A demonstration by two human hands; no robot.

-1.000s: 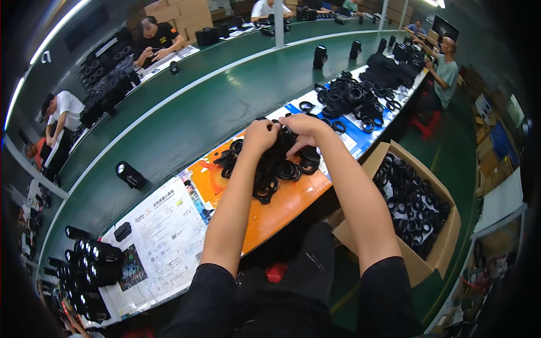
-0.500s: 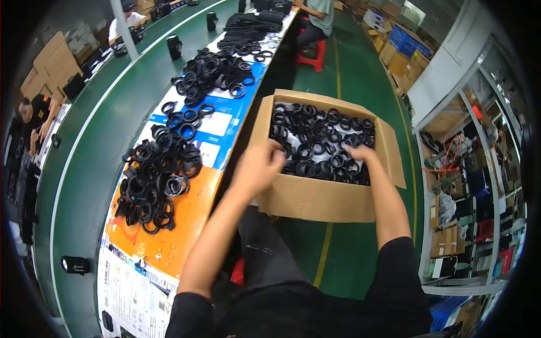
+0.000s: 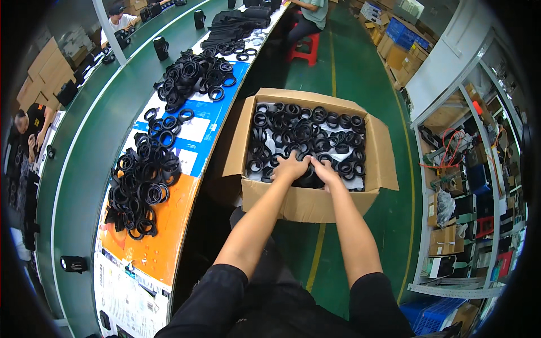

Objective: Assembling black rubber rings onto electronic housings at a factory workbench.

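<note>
A cardboard box (image 3: 293,204) with raised flaps holds many black plastic rings (image 3: 332,119), with pale sheeting visible between them. Both hands reach into its near side, close together. My left hand (image 3: 292,167) lies over the rings with its fingers spread and touching them. Beside it, my right hand (image 3: 327,172) has its fingers extended toward the left hand, against the same rings. Dark rings show just under and between the hands; no ring is visibly lifted.
Left of the box, a long bench carries piles of black rings (image 3: 141,183) on orange and blue printed board (image 3: 152,256). Dark straps (image 3: 236,25) lie farther along. A conveyor (image 3: 84,197) bears black cylindrical devices. Metal shelving (image 3: 473,112) stands right; a person sits on a red stool (image 3: 304,50).
My left hand has moved right and into the box; my right hand has come left and nearer, so they almost meet. The view has shifted, with the box appearing farther left.
</note>
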